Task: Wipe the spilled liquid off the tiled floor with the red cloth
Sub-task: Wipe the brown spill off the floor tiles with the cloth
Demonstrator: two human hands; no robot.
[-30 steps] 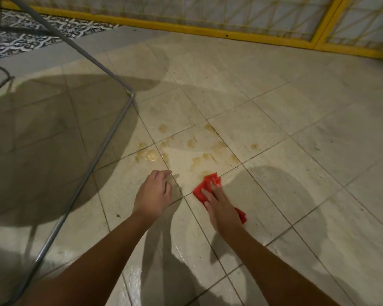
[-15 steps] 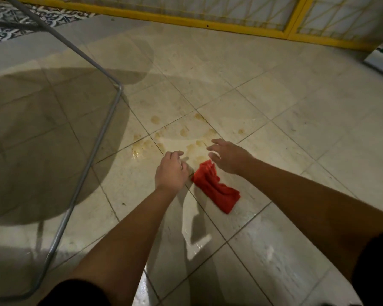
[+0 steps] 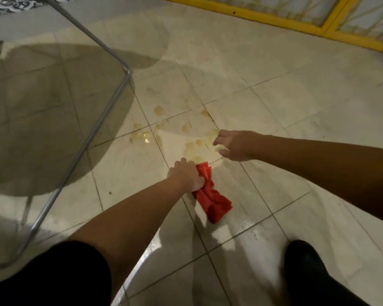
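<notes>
The cloth (image 3: 211, 195) is red, the tiles (image 3: 296, 120) pale beige with dark grout lines, the spilled liquid (image 3: 189, 146) yellowish-brown, the frame (image 3: 274, 21) yellow, and the floor covering (image 3: 7, 4) black-and-white with an ornamental pattern.

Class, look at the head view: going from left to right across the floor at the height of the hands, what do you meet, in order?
Metal frame → left hand → right hand. The red cloth, gripped by the left hand, overlaps the span of both hands, so it is left out.

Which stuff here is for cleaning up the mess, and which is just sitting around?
For the job: red cloth, spilled liquid, tiled floor, left hand gripping it.
Just lying about: metal frame, yellow railing, patterned rug.
</notes>
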